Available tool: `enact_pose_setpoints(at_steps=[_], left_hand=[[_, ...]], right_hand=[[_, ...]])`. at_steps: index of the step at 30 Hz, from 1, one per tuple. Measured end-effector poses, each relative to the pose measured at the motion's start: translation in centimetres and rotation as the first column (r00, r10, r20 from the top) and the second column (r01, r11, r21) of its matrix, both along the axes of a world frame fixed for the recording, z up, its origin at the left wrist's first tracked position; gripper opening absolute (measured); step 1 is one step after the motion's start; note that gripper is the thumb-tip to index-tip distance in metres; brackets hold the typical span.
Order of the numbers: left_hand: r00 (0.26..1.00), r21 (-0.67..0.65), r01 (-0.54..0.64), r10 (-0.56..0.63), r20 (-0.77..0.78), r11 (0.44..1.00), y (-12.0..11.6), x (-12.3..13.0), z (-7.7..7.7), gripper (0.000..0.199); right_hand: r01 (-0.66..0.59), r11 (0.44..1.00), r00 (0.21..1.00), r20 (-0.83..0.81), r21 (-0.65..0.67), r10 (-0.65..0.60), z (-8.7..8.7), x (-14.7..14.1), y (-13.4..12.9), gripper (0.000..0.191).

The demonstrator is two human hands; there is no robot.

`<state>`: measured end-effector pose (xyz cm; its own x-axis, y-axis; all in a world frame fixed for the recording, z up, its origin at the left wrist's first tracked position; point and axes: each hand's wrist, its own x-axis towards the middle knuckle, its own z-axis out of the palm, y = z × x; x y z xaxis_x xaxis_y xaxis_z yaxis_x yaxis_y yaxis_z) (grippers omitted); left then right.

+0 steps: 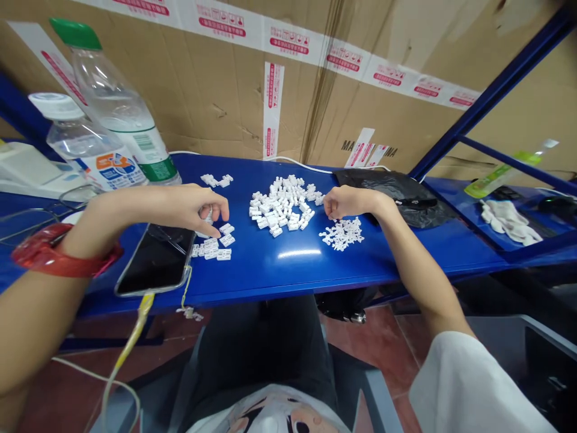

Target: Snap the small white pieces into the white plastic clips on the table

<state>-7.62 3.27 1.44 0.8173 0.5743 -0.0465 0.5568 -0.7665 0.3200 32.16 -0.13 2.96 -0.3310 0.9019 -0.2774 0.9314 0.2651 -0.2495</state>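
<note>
Taking the big pile of white clips [283,204] as the clock's centre, the left hand [208,207] is at nine o'clock, thumb and forefinger apart—whether it holds a clip, I cannot tell. Below it, at eight o'clock, lies a smaller group of clips [211,248] beside a phone [155,258].

The right hand [345,201] is at three o'clock, fingertips drawn together; any piece between them is hidden. Just below it, at four o'clock, sit tiny white pieces [341,234] on the blue table [256,276]. Two bottles stand at ten o'clock—a black bag [424,207] lies at three.
</note>
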Motion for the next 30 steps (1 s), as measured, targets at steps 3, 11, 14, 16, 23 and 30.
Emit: enact_pose_setpoints(at_steps=[3, 11, 14, 16, 23, 30], left_hand=[[1.0, -0.015, -0.019, 0.019, -0.002, 1.0, 0.6, -0.3, -0.2, 0.015], [0.999, 0.003, 0.032, -0.033, 0.032, 0.999, -0.1, 1.0, 0.0, 0.017], [1.0, -0.065, -0.012, 0.012, 0.002, 0.998, -0.9, 2.0, 0.2, 0.025], [1.0, -0.131, -0.024, 0.022, -0.011, 0.991, -1.2, 2.7, 0.3, 0.028], [0.99, -0.116, -0.031, 0.046, 0.133, 0.993, -1.6, 4.0, 0.7, 0.023], [0.812, -0.353, -0.106, 0.286, 0.509, 0.93, -1.6, 5.1, -0.2, 0.037]], right_hand=[[-0.049, 0.998, 0.989, -0.135, 0.039, 0.054, -0.2, 0.5, 0.6, 0.019], [-0.064, 0.956, 0.835, -0.509, 0.287, 0.209, -0.1, 2.0, 0.2, 0.019], [0.017, 0.944, 0.772, -0.604, 0.33, 0.198, -0.6, 0.6, 0.0, 0.015], [0.042, 0.941, 0.75, -0.633, 0.336, 0.192, -1.2, -0.4, -0.1, 0.013], [0.089, 0.935, 0.602, -0.767, 0.344, 0.224, -2.0, -4.2, 0.5, 0.018], [0.127, 0.931, 0.396, -0.878, 0.342, 0.269, -3.9, -9.3, 0.2, 0.03]])
